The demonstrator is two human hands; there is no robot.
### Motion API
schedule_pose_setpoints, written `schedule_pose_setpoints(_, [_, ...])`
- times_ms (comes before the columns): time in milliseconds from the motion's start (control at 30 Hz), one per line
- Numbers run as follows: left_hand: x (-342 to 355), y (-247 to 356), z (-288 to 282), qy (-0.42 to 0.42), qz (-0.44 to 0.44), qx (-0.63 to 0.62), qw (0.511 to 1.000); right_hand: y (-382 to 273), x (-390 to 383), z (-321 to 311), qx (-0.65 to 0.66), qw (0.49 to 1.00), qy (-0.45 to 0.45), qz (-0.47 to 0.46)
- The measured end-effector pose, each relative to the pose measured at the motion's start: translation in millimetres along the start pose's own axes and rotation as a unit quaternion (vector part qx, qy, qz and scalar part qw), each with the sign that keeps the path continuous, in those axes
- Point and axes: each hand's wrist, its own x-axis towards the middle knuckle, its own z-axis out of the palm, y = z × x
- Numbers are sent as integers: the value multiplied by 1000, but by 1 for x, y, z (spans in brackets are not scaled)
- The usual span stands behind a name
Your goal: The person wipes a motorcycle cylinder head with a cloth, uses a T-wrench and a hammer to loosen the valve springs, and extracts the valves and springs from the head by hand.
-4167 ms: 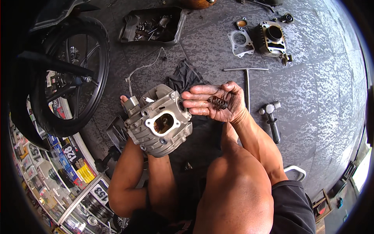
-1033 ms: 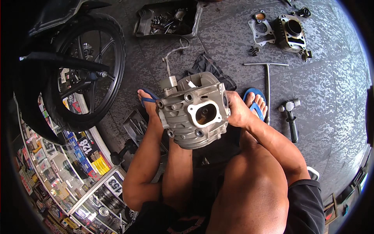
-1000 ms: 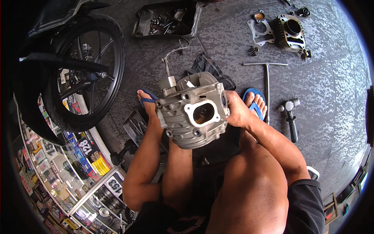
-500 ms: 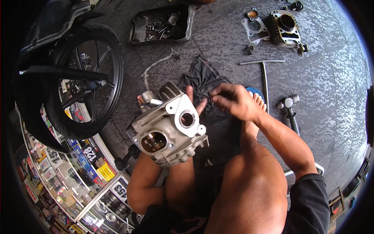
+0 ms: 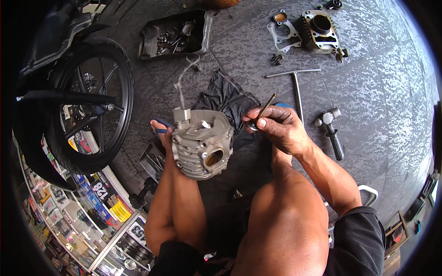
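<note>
A grey finned engine cylinder head (image 5: 202, 145) is held up above my left leg, an oval port facing me. My left hand is almost wholly hidden by the cylinder head, which it supports. To the right of it, my right hand (image 5: 281, 129) pinches an engine valve (image 5: 267, 105) between thumb and fingers. The valve's thin stem slants up and right, and its round head sits by my fingertips, apart from the cylinder head. A crumpled black cloth (image 5: 223, 94) lies on the floor behind both hands.
On the floor are a T-handle wrench (image 5: 298, 94), a hammer (image 5: 331, 131), a finned cylinder block (image 5: 321, 34), a gasket (image 5: 291, 43) and a small spring (image 5: 277, 59). A black tray (image 5: 207, 34) holds small parts. Left stand a motorcycle wheel (image 5: 129, 106) and a glass display case (image 5: 99, 241).
The cylinder head has been turned over and lowered slightly, showing a different side. My right hand has turned, and the valve in it now shows plainly. The whole view has shifted a little.
</note>
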Motion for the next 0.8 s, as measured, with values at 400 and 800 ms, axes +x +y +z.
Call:
schedule_pose_setpoints(400, [89,36,39,-69,-338,690,636,-3,-9,-11,53,998,14,4])
schedule_pose_setpoints(800, [165,0,34,-139,-449,797,379,-3,-10,-25,32,994,108,1])
